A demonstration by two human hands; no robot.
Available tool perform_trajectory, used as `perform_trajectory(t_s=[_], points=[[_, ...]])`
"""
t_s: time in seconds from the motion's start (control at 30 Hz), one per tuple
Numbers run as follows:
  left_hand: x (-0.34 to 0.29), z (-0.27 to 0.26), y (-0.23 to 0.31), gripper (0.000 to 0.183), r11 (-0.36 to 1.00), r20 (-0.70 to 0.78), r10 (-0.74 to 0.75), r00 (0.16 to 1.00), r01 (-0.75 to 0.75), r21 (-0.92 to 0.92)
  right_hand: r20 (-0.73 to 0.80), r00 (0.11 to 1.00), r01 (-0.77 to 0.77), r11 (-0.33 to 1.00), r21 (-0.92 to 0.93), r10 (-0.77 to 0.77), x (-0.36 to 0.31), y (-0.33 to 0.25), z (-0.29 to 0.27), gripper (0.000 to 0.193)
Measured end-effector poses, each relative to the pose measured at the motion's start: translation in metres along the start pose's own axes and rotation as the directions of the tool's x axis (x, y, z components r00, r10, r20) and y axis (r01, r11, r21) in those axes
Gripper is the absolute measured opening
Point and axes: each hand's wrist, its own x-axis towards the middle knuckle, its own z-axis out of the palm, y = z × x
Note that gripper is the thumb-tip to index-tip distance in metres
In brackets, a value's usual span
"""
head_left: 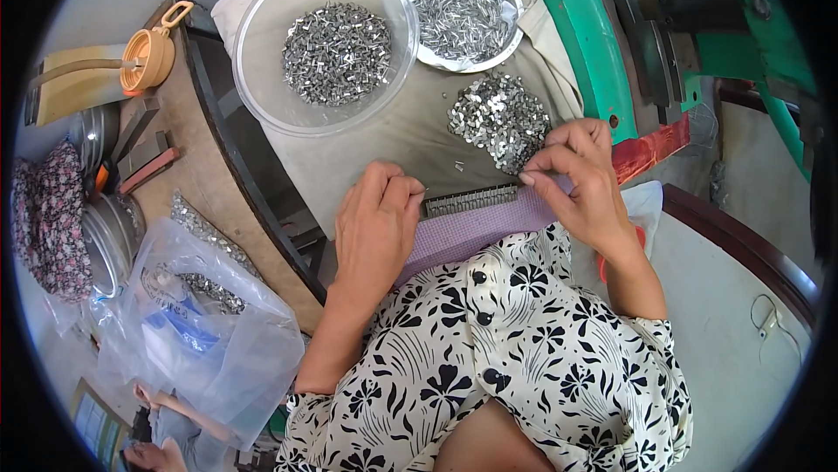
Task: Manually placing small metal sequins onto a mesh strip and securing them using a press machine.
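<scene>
A narrow dark metal strip with a row of small pins or slots (pixel 471 199) lies along the front edge of the work surface, above my lap. By its left end my left hand (pixel 377 223) is closed in a pinch, a tiny thin piece just showing at the fingertips. My right hand (pixel 587 184) has thumb and forefinger pressed together at the strip's right end, against the near edge of a pile of small shiny metal pieces (pixel 499 119). Whatever its fingertips hold is too small to make out. One or two loose metal bits (pixel 459 166) lie between the hands.
A clear plastic tub of short metal pieces (pixel 410 44) stands behind, beside a lined bowl of metal pins (pixel 515 31). Green machinery (pixel 567 18) borders the right. At left are a wooden bench (pixel 205 145) and plastic bag (pixel 262 350). Lilac cloth (pixel 471 232) covers my lap.
</scene>
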Motion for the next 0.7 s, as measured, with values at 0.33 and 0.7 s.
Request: perform_trajectory(t_s=[0.33, 0.7], points=[[-0.002, -0.006, 0.007, 0.011, 0.995, 0.044, 0.026, 0.999, -0.030, 0.095, -0.387, 0.860, 0.262, 0.939, -0.223, -0.332, 0.106, 0.005, 0.013, 0.013], [0.058, -0.004, 0.054, 0.016, 0.969, -0.199, 0.242, 0.950, -0.224, 0.106, -0.342, 0.930, 0.125, 0.991, -0.054, -0.136, 0.041, 0.018, -0.011, 0.013]])
